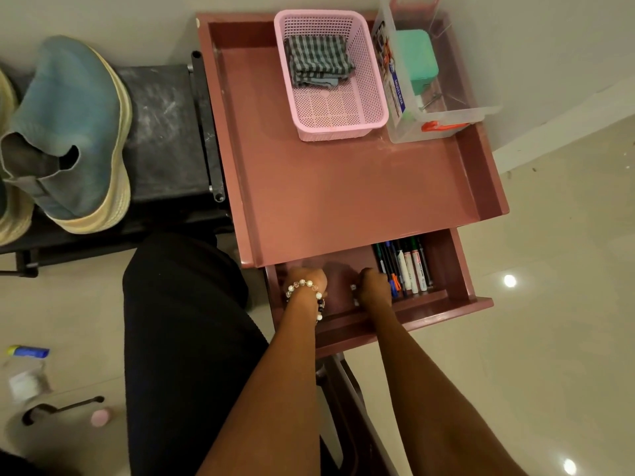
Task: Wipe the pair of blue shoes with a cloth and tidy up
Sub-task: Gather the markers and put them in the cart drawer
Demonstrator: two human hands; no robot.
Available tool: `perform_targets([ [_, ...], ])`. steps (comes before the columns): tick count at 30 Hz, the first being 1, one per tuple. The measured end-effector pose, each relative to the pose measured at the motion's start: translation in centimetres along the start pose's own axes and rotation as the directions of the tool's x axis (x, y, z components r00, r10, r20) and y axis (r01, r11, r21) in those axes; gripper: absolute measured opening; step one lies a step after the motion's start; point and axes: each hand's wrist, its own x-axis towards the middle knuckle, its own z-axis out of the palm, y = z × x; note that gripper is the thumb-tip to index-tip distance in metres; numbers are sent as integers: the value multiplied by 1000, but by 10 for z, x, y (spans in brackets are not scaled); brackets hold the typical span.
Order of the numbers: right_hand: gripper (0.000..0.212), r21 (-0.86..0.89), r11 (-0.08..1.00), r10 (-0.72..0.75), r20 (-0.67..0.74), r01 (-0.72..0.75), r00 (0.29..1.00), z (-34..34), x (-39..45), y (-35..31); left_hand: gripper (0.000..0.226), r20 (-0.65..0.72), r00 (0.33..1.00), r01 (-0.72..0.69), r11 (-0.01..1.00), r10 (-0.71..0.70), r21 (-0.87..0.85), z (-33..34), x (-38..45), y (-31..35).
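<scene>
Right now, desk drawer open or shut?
Open: the drawer is pulled out below the desktop, exposing markers.

Drawer [443, 305]: open under my left hand [307, 281] and right hand [372, 283]; bare floor between them.
Right of my right hand: markers [403, 267] fill that side.
Above my hands: table's front edge [309, 257] overhangs the drawer.
Beyond my hands: bare tabletop, then pink basket [331, 72] and clear box [429, 70] at the back.
</scene>
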Motion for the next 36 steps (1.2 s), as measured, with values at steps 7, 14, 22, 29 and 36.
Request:
perform_targets([
  [7,14,93,993,77,-90,-69,993,-10,-3,8,29,-9,993,-116,984,115,-132,-2,-15,6],
  [14,4,931,362,130,-105,51,986,-65,-77,-28,26,39,975,-213,968,220,-130,-19,-70,19],
  [22,5,941,135,-280,-265,311,923,-126,-183,-183,17,-139,749,-591,558,648,-582,-171,-176,22],
  [29,8,835,328,-682,-115,442,723,-46,-257,-355,20,-553,687,-723,371,472,-582,-356,-176,-76],
  [36,12,548,658,-728,289,517,621,137,-270,-433,23,-681,729,-614,515,78,-598,-466,-92,-226],
])
